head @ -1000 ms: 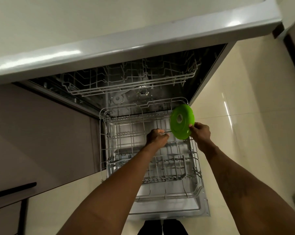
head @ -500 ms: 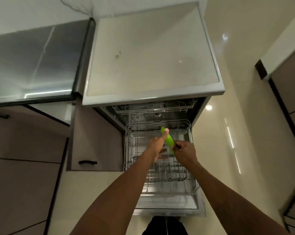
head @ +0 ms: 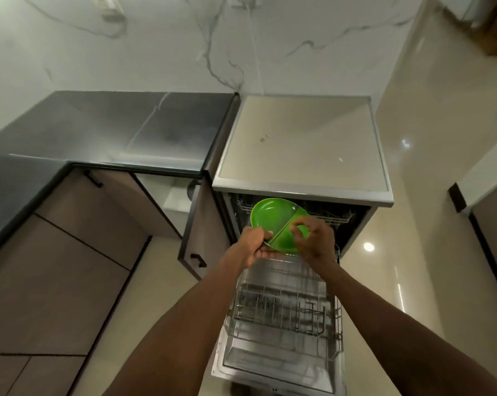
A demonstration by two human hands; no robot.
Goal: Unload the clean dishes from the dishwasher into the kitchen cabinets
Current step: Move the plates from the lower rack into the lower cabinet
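Two green plates overlap above the open dishwasher (head: 301, 184). The back green plate (head: 270, 215) faces up. The front green plate (head: 283, 241) lies partly over it, its rim crossing the middle. My left hand (head: 253, 245) grips the plates from below at their near left edge. My right hand (head: 315, 242) pinches the near right edge of the front plate. The pulled-out lower rack (head: 284, 310) sits below my hands on the lowered door (head: 270, 372), and I see no dishes in it.
A base cabinet door (head: 195, 235) with a black handle stands open just left of the dishwasher, showing a white interior (head: 175, 201). A grey steel counter (head: 127, 130) runs left. The upper rack (head: 337, 218) sits inside. Glossy cream floor (head: 384, 281) lies to the right.
The green plates rose from the rack and turned from edge-on to face up, with both hands now holding them. My view pulled back and up, showing the counter and wall.
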